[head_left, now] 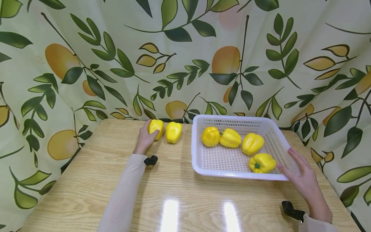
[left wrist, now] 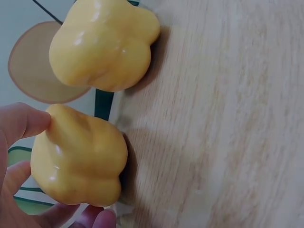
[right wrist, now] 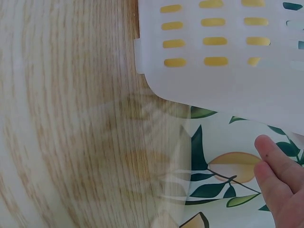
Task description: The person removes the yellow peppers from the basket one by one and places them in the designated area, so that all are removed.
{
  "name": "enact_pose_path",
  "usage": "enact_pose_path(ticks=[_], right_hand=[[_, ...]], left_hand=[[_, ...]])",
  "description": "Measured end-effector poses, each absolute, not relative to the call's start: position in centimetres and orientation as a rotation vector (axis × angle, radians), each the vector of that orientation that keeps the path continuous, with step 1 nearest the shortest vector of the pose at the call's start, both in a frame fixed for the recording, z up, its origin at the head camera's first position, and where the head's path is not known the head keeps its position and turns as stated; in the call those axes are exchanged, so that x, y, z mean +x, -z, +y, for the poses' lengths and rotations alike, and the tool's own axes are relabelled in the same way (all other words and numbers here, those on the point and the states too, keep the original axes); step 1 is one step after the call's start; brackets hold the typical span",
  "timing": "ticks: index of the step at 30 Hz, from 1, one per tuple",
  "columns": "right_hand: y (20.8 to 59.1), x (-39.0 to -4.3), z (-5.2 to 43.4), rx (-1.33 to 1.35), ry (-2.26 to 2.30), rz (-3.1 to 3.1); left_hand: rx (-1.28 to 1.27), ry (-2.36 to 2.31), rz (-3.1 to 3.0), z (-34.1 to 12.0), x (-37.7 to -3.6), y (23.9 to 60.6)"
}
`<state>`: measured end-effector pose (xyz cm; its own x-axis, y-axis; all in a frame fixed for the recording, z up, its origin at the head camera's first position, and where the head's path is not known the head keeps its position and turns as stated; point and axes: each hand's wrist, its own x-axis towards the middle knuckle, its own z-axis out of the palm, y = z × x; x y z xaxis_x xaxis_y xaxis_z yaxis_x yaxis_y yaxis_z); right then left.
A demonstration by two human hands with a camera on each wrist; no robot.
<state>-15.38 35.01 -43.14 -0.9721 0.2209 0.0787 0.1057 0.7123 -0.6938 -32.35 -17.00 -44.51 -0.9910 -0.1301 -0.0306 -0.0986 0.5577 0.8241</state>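
My left hand [head_left: 146, 137] grips a yellow bell pepper [head_left: 156, 128] at the back of the table, thumb on one side and fingers round the other. Close to its right stands a second yellow bell pepper [head_left: 173, 132], also seen in the left wrist view. The white plastic basket [head_left: 232, 174] stands on the right, holding several yellow bell peppers [head_left: 252, 143]. At the basket's front right corner is my right hand [head_left: 304, 177], its fingers extended along the outer side and its thumb by the front rim. Firm contact there is hard to make out.
The wooden table [head_left: 174, 183] carries everything, with two bright reflections near its front. A curtain [head_left: 185, 58] printed with leaves and fruit hangs behind and at both sides, close to the table's back edge.
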Motion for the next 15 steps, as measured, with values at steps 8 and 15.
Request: enact_pose_path(ticks=[8, 15], right_hand=[[43.0, -15.38, 34.92, -0.286, -1.106, -2.764], [43.12, -15.39, 35.01, -0.295, -1.1, -2.784]], left_hand=[[0.184, 1.453, -2.711, -16.94, -31.87, 44.68], [0.2, 1.445, -2.716, -16.85, -31.69, 44.64]])
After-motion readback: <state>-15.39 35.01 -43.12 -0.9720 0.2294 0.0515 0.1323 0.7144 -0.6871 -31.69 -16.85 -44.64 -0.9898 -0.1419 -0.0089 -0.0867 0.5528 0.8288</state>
